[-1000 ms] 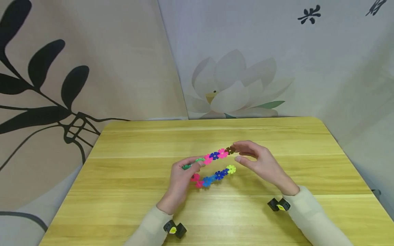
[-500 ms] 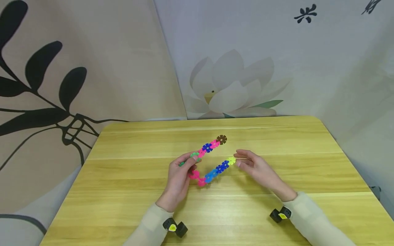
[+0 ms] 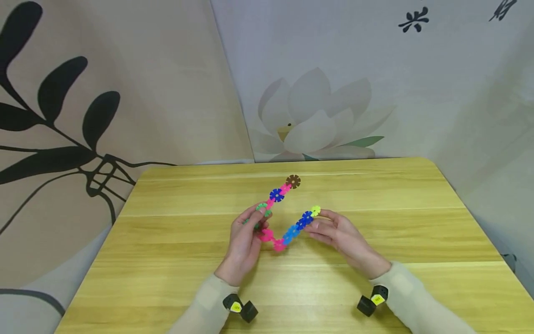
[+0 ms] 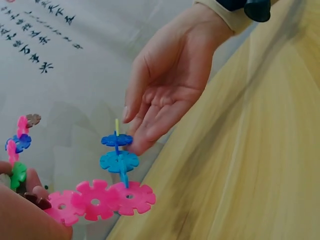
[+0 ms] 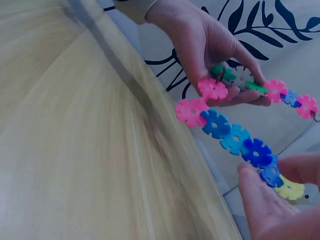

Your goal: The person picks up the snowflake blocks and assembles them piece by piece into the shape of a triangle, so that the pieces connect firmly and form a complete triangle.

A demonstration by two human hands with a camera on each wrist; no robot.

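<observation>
A bent chain of plastic snowflake discs [image 3: 294, 230] in several colours hangs above the wooden table, its two arms rising to the right. My left hand [image 3: 243, 243] grips it at the green discs [image 3: 262, 208], thumb over them; the fingers partly hide that section. The upper arm ends in a brown disc [image 3: 293, 181], the lower in a yellow disc [image 3: 315, 210]. My right hand [image 3: 340, 236] is at the yellow end, fingers nearly straight beside the dark blue discs [image 5: 257, 152]. In the left wrist view, its thumb and fingertips [image 4: 140, 145] stand apart around that end.
The wooden table [image 3: 167, 260] spreads below both hands. Behind it hang pale backdrops with a printed lotus [image 3: 317, 120] and dark leaves [image 3: 62, 88]. A small black device [image 3: 239, 308] sits on each wrist.
My right hand has moved from the brown end down to the yellow end, its fingers now beside it. My left hand has turned the chain, so both arms point more steeply upward.
</observation>
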